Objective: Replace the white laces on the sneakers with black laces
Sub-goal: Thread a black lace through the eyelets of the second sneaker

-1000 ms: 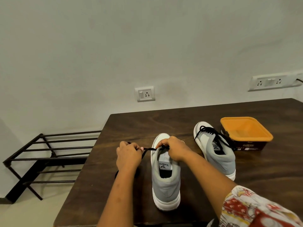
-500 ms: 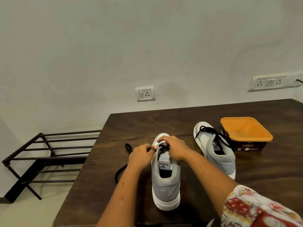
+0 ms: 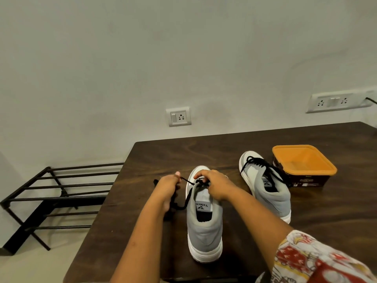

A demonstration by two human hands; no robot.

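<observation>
the black lace runs from the pinching left hand to the gray shoe under the right hand, whose curled fingers hold it at the holes. a hard tug could pull the lace out or tip the shoe.

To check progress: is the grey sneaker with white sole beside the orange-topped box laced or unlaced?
Laced: a black lace crisscrosses the front of this grey white-soled sneaker.
</observation>
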